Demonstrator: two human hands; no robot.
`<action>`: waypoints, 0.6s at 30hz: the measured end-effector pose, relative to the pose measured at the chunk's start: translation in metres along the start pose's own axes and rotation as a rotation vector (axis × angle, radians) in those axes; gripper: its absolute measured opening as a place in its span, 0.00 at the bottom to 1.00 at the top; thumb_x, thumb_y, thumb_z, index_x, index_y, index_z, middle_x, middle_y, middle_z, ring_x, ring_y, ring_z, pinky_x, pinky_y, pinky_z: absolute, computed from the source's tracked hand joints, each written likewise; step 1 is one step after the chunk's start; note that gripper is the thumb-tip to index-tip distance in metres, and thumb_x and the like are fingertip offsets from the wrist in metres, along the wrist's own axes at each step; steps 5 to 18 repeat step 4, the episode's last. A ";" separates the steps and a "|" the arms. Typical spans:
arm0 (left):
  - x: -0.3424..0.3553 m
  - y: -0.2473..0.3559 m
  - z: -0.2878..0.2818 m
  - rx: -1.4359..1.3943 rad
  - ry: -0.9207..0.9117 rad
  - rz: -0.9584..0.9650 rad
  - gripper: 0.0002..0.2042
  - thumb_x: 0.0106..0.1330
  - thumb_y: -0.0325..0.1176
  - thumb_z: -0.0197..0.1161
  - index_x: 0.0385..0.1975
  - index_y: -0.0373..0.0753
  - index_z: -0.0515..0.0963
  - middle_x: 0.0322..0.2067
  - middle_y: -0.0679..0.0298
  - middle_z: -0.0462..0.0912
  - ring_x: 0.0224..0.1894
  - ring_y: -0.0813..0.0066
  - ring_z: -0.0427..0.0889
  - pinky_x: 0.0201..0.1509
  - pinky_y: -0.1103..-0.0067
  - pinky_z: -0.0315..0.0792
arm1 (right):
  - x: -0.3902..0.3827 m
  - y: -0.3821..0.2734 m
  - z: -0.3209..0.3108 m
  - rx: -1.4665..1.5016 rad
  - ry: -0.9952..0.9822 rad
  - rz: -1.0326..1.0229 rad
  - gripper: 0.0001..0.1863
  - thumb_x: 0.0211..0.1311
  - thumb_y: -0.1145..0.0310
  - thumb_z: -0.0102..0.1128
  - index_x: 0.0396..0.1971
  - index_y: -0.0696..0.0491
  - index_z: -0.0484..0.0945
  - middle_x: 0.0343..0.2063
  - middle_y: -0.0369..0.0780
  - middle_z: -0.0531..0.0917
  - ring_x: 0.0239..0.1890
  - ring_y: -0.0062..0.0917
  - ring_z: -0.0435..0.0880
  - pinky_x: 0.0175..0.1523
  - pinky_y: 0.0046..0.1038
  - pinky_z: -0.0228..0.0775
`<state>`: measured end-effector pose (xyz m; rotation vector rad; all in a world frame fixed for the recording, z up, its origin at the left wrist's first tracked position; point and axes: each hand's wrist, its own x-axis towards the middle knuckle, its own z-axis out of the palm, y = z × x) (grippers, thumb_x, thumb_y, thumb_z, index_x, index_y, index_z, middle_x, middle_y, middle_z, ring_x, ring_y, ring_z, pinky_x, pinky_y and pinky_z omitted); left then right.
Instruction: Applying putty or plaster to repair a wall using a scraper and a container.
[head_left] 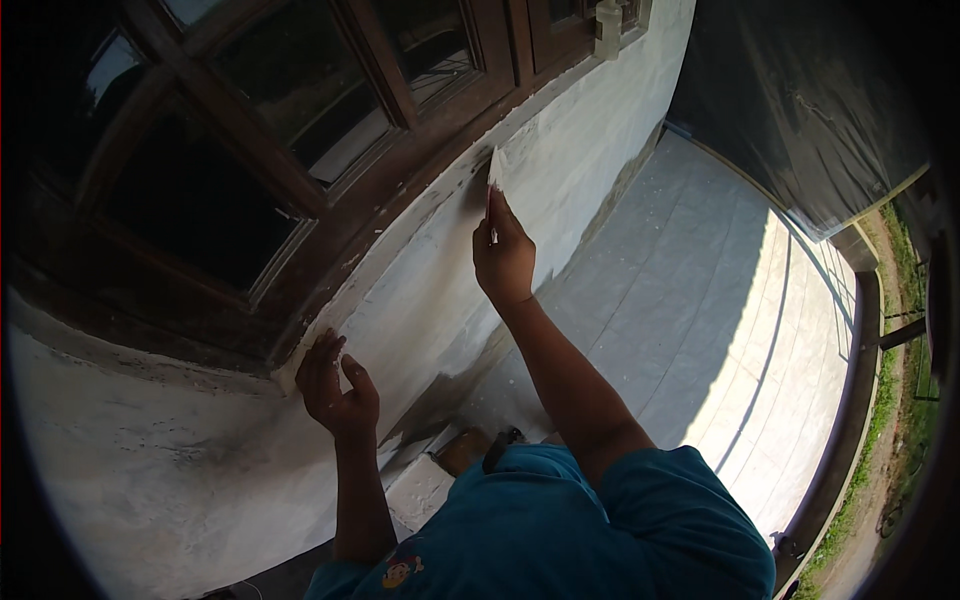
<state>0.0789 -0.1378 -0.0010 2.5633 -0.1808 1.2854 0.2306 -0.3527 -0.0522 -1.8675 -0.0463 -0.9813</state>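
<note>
My right hand [505, 255] is closed around the handle of a putty knife [496, 168]. The knife's pale blade points up toward the strip of wall just under the window frame. It looks close to the plaster, but I cannot tell whether it touches. Patchy white plaster covers the wall [400, 310], with rough grey marks along the sill edge. My left hand [343, 392] is held by the lower corner of the brown wooden window frame [300, 225], fingers stretched upward and thumb apart. Nothing shows in it, and its fingertips are at or near the wall.
A pale container [607, 30] stands on the far end of the sill. Grey floor tiles [650, 270] stretch to the right, partly sunlit. A dark sheet [800, 110] hangs at the far right. Close to my body sits a whitish block [418, 492] at the wall's foot.
</note>
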 end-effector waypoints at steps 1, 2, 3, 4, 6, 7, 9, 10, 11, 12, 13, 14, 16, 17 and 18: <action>0.000 0.000 0.000 -0.001 -0.001 -0.002 0.11 0.59 0.26 0.55 0.40 0.37 0.80 0.44 0.59 0.83 0.48 0.61 0.80 0.56 0.69 0.71 | -0.022 -0.016 0.011 -0.006 -0.060 -0.033 0.27 0.58 0.75 0.57 0.59 0.57 0.68 0.54 0.50 0.76 0.52 0.40 0.80 0.51 0.31 0.77; 0.000 0.000 -0.001 -0.004 -0.004 -0.004 0.11 0.58 0.26 0.55 0.40 0.37 0.80 0.44 0.59 0.83 0.48 0.61 0.80 0.56 0.69 0.71 | -0.042 -0.029 0.014 -0.052 -0.159 -0.125 0.29 0.55 0.75 0.60 0.60 0.57 0.68 0.55 0.50 0.75 0.54 0.41 0.79 0.52 0.32 0.77; 0.001 -0.001 -0.001 -0.001 -0.003 -0.005 0.11 0.58 0.26 0.55 0.40 0.37 0.80 0.44 0.59 0.83 0.48 0.61 0.80 0.56 0.69 0.71 | -0.069 -0.036 0.019 -0.056 -0.207 -0.176 0.30 0.52 0.75 0.62 0.59 0.57 0.69 0.57 0.50 0.74 0.55 0.41 0.78 0.54 0.32 0.76; 0.000 -0.001 -0.002 0.000 -0.006 -0.002 0.11 0.58 0.26 0.55 0.40 0.37 0.80 0.44 0.59 0.83 0.49 0.60 0.80 0.56 0.69 0.71 | -0.070 -0.037 0.020 -0.053 -0.210 -0.178 0.30 0.52 0.75 0.62 0.59 0.57 0.69 0.57 0.50 0.74 0.55 0.41 0.78 0.54 0.32 0.76; 0.000 -0.001 -0.002 0.000 -0.006 -0.002 0.11 0.58 0.26 0.55 0.40 0.37 0.80 0.44 0.59 0.83 0.49 0.60 0.80 0.56 0.69 0.71 | -0.070 -0.037 0.020 -0.053 -0.210 -0.178 0.30 0.52 0.75 0.62 0.59 0.57 0.69 0.57 0.50 0.74 0.55 0.41 0.78 0.54 0.32 0.76; 0.000 -0.001 -0.002 0.000 -0.006 -0.002 0.11 0.58 0.26 0.55 0.40 0.37 0.80 0.44 0.59 0.83 0.49 0.60 0.80 0.56 0.69 0.71 | -0.070 -0.037 0.020 -0.053 -0.210 -0.178 0.30 0.52 0.75 0.62 0.59 0.57 0.69 0.57 0.50 0.74 0.55 0.41 0.78 0.54 0.32 0.76; 0.000 -0.001 -0.002 0.000 -0.006 -0.002 0.11 0.58 0.26 0.55 0.40 0.37 0.80 0.44 0.59 0.83 0.49 0.60 0.80 0.56 0.69 0.71 | -0.070 -0.037 0.020 -0.053 -0.210 -0.178 0.30 0.52 0.75 0.62 0.59 0.57 0.69 0.57 0.50 0.74 0.55 0.41 0.78 0.54 0.32 0.76; 0.000 -0.001 -0.002 0.000 -0.006 -0.002 0.11 0.58 0.26 0.55 0.40 0.37 0.80 0.44 0.59 0.83 0.49 0.60 0.80 0.56 0.69 0.71 | -0.070 -0.037 0.020 -0.053 -0.210 -0.178 0.30 0.52 0.75 0.62 0.59 0.57 0.69 0.57 0.50 0.74 0.55 0.41 0.78 0.54 0.32 0.76; 0.000 -0.001 -0.002 0.000 -0.006 -0.002 0.11 0.58 0.26 0.55 0.40 0.37 0.80 0.44 0.59 0.83 0.49 0.60 0.80 0.56 0.69 0.71 | -0.070 -0.037 0.020 -0.053 -0.210 -0.178 0.30 0.52 0.75 0.62 0.59 0.57 0.69 0.57 0.50 0.74 0.55 0.41 0.78 0.54 0.32 0.76; 0.000 -0.001 -0.002 0.000 -0.006 -0.002 0.11 0.58 0.26 0.55 0.40 0.37 0.80 0.44 0.59 0.83 0.49 0.60 0.80 0.56 0.69 0.71 | -0.070 -0.037 0.020 -0.053 -0.210 -0.178 0.30 0.52 0.75 0.62 0.59 0.57 0.69 0.57 0.50 0.74 0.55 0.41 0.78 0.54 0.32 0.76; 0.000 -0.001 -0.002 0.000 -0.006 -0.002 0.11 0.58 0.26 0.55 0.40 0.37 0.80 0.44 0.59 0.83 0.49 0.60 0.80 0.56 0.69 0.71 | -0.070 -0.037 0.020 -0.053 -0.210 -0.178 0.30 0.52 0.75 0.62 0.59 0.57 0.69 0.57 0.50 0.74 0.55 0.41 0.78 0.54 0.32 0.76; 0.000 -0.001 -0.002 0.000 -0.006 -0.002 0.11 0.58 0.26 0.55 0.40 0.37 0.80 0.44 0.59 0.83 0.49 0.60 0.80 0.56 0.69 0.71 | -0.070 -0.037 0.020 -0.053 -0.210 -0.178 0.30 0.52 0.75 0.62 0.59 0.57 0.69 0.57 0.50 0.74 0.55 0.41 0.78 0.54 0.32 0.76; 0.000 -0.001 -0.002 0.000 -0.006 -0.002 0.11 0.58 0.26 0.55 0.40 0.37 0.80 0.44 0.59 0.83 0.49 0.60 0.80 0.56 0.69 0.71 | -0.070 -0.037 0.020 -0.053 -0.210 -0.178 0.30 0.52 0.75 0.62 0.59 0.57 0.69 0.57 0.50 0.74 0.55 0.41 0.78 0.54 0.32 0.76; 0.000 -0.001 -0.002 0.000 -0.006 -0.002 0.11 0.58 0.26 0.55 0.40 0.37 0.80 0.44 0.59 0.83 0.49 0.60 0.80 0.56 0.69 0.71 | -0.070 -0.037 0.020 -0.053 -0.210 -0.178 0.30 0.52 0.75 0.62 0.59 0.57 0.69 0.57 0.50 0.74 0.55 0.41 0.78 0.54 0.32 0.76; 0.000 -0.001 -0.002 0.000 -0.006 -0.002 0.11 0.58 0.26 0.55 0.40 0.37 0.80 0.44 0.59 0.83 0.49 0.60 0.80 0.56 0.69 0.71 | -0.070 -0.037 0.020 -0.053 -0.210 -0.178 0.30 0.52 0.75 0.62 0.59 0.57 0.69 0.57 0.50 0.74 0.55 0.41 0.78 0.54 0.32 0.76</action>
